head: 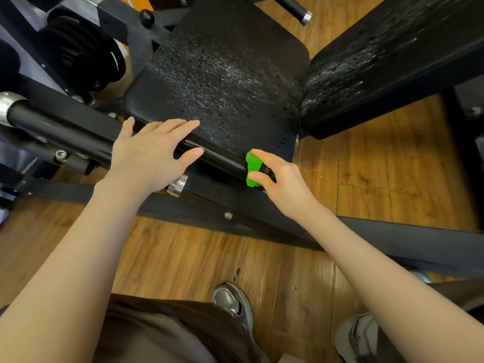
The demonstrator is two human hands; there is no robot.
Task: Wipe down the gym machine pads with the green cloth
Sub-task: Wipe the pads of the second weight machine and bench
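At the near right corner of the seat pad [222, 82], the head view shows the right hand [281, 179] with the bunched green cloth [252, 166] pinched between its thumb and forefinger, pressed against the pad's front edge. From those fingers [262, 153] the droplet-speckled top lies up and to the left, its long axis running away from the person; the back pad [387, 61] stands to the right, also wet. The left hand [149, 155] rests flat on the same front edge, fingers spread, holding nothing. I judge the right hand, already at the pad, should sweep upward.
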